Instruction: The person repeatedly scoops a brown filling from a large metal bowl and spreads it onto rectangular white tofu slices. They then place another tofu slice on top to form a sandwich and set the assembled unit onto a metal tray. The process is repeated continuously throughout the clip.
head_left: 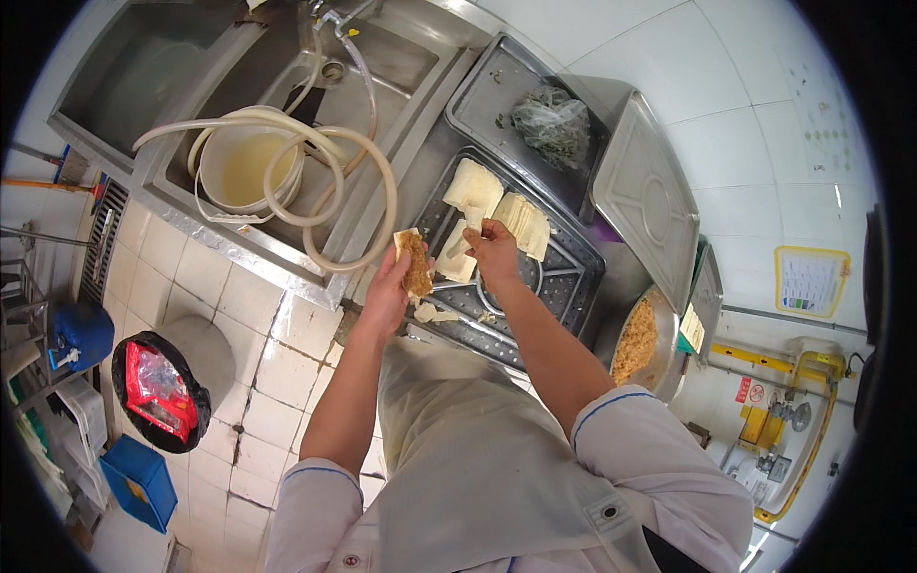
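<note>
My left hand is closed around a pale wrapper sheet spread with brown filling, held above the near left edge of a perforated dark metal tray. To its right, my right hand is closed in a pinch over the tray; a pale, flat, thin piece shows at its fingertips, its kind unclear. Around that hand lie stacked cream-coloured wrapper sheets: one stack at the far side, another to the right, and more sheets partly hidden by the fingers. Torn pale scraps lie at the tray's near edge.
A bowl of brown crumbly filling stands at right, beside a leaning metal tray. Behind is a tray with a bag of greens. Left, a hose loops over a bucket in the sink. A lined bin stands on the floor.
</note>
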